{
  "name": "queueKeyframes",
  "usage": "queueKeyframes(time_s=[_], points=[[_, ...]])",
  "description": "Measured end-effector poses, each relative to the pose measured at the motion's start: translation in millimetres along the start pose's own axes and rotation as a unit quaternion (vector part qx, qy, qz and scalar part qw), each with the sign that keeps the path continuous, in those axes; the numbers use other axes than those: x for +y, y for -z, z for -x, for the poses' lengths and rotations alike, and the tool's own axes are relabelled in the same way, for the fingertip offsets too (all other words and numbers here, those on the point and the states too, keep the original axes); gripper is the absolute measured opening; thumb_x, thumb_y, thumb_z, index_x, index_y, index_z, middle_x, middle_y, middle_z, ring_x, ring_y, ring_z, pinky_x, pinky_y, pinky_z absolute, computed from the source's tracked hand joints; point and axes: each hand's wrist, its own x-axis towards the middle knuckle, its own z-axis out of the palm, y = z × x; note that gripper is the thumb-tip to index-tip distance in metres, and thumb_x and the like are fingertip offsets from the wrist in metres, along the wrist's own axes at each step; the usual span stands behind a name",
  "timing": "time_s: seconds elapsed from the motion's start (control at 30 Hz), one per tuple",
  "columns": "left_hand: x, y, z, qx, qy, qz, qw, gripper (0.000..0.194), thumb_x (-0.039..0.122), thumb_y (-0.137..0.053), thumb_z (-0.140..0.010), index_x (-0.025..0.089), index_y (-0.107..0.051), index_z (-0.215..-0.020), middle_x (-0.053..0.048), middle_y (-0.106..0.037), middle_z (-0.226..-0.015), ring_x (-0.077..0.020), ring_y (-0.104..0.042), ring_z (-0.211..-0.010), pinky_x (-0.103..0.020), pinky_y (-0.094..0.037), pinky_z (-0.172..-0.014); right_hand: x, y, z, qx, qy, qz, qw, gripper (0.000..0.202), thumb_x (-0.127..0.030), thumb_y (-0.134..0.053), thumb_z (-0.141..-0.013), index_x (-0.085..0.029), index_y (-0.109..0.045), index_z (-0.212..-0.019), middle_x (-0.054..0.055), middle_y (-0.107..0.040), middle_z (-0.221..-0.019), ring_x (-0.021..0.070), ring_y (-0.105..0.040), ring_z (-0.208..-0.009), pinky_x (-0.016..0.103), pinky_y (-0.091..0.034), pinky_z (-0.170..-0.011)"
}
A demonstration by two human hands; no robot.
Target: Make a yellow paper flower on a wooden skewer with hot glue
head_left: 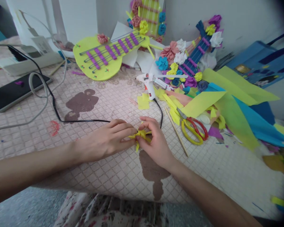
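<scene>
Between my two hands, just above the quilted cloth, is a small yellow crepe paper flower [142,135] with pointed bits sticking out. My left hand [109,137] reaches in from the left, its fingertips pinched on the flower's left side. With thumb and forefinger curled, my right hand [155,142] grips the flower from the right. The fingers cover part of it. Beyond my hands a white hot glue gun [150,86] stands with its nozzle to the left. A thin wooden stick [177,132] and scissors [194,127] with red and yellow handles lie to the right.
A yellow paper guitar [99,60] leans at the back, near a blue guitar [195,56] covered in paper flowers. Crepe paper sheets [239,110] pile up at right. A phone [16,90], a power strip [30,58] and a black cable [53,104] occupy the left. Yellow paper squares [143,101] lie ahead.
</scene>
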Motion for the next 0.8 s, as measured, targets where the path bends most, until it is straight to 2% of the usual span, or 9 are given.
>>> queueKeyframes(time_s=[0.27,0.53,0.67,0.8], points=[[-2,0.7,3,0.002,0.01,0.031,0.999,0.025,0.016,-0.039,-0.095,0.02,-0.054,-0.114,-0.009,-0.054,-0.123,-0.0227,-0.046,-0.116,-0.041,-0.039,-0.096,3,-1,1,0.007,-0.002,-0.005,1.0,0.024,-0.008,-0.055,-0.073,-0.024,-0.048,-0.089,0.006,-0.05,-0.118,0.0206,-0.045,-0.119,0.043,-0.04,-0.098],[-6,-6.0,5,0.054,0.134,0.12,0.982,0.019,0.015,-0.046,-0.091,0.019,-0.054,-0.108,-0.007,-0.057,-0.111,-0.0186,-0.052,-0.102,-0.035,-0.043,-0.089,1,6,3,-0.006,-0.027,-0.086,0.996,0.01,-0.017,-0.049,-0.085,-0.024,-0.052,-0.093,0.006,-0.053,-0.12,0.0203,-0.046,-0.12,0.042,-0.039,-0.098],[-7,-7.6,4,0.064,0.162,0.149,0.973,0.018,0.017,-0.048,-0.089,0.018,-0.054,-0.107,-0.007,-0.057,-0.109,-0.0188,-0.052,-0.104,-0.035,-0.044,-0.091,3,11,2,0.032,-0.058,-0.146,0.987,0.007,-0.022,-0.047,-0.089,-0.023,-0.053,-0.092,0.005,-0.057,-0.115,0.0172,-0.053,-0.109,0.036,-0.044,-0.092],[-9,-6.9,4,0.078,0.181,0.161,0.967,0.017,0.019,-0.045,-0.091,0.018,-0.055,-0.105,-0.007,-0.058,-0.106,-0.019,-0.053,-0.102,-0.036,-0.046,-0.09,6,22,-2,0.107,-0.065,-0.173,0.977,0.006,-0.025,-0.049,-0.089,-0.022,-0.055,-0.089,0.002,-0.062,-0.096,0.0124,-0.059,-0.085,0.03,-0.049,-0.079]])
